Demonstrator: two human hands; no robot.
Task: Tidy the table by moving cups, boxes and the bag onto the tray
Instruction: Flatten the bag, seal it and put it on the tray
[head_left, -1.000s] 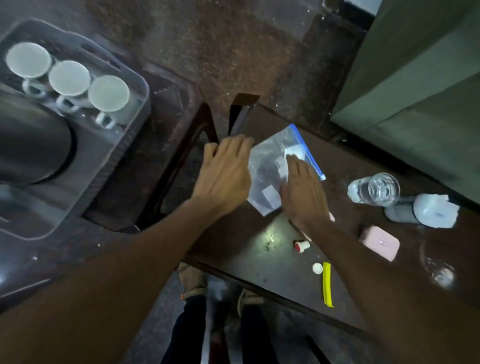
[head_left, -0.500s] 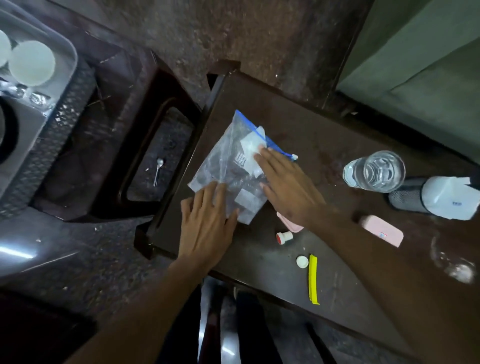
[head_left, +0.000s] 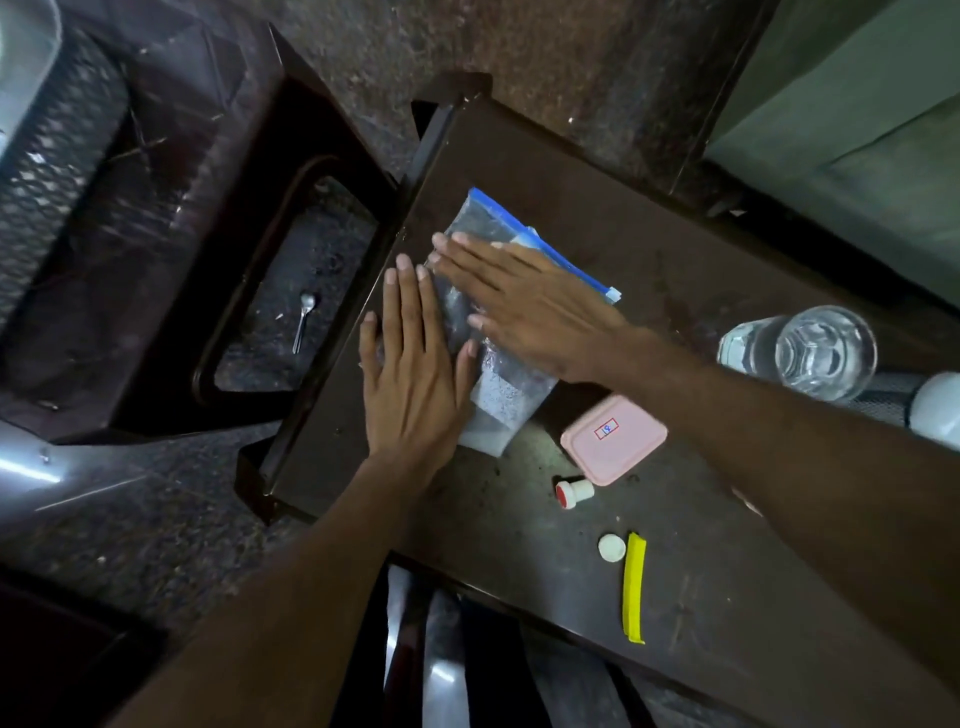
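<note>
A clear zip bag (head_left: 496, 400) with a blue seal strip lies flat on the dark table (head_left: 675, 244), near its left edge. My left hand (head_left: 415, 374) rests flat on the bag's left side, fingers together and straight. My right hand (head_left: 524, 306) lies flat across the bag's upper part, fingers spread toward the left. Neither hand grips the bag. A small pink box (head_left: 613, 439) sits just right of the bag's lower end. The tray is only a pale corner (head_left: 26, 57) at the far top left.
A glass of water (head_left: 810, 353) stands at the right, beside a white and grey object (head_left: 930, 410). A red-capped stopper (head_left: 574, 492), a white cap (head_left: 611, 547) and a yellow strip (head_left: 634, 587) lie near the front. A spoon (head_left: 304, 319) lies on the floor under the stool frame.
The view has swung right, so the tray with its cups has slid out of sight. Both hands have shifted to lie flat on the bag; the pink box has come into view.
</note>
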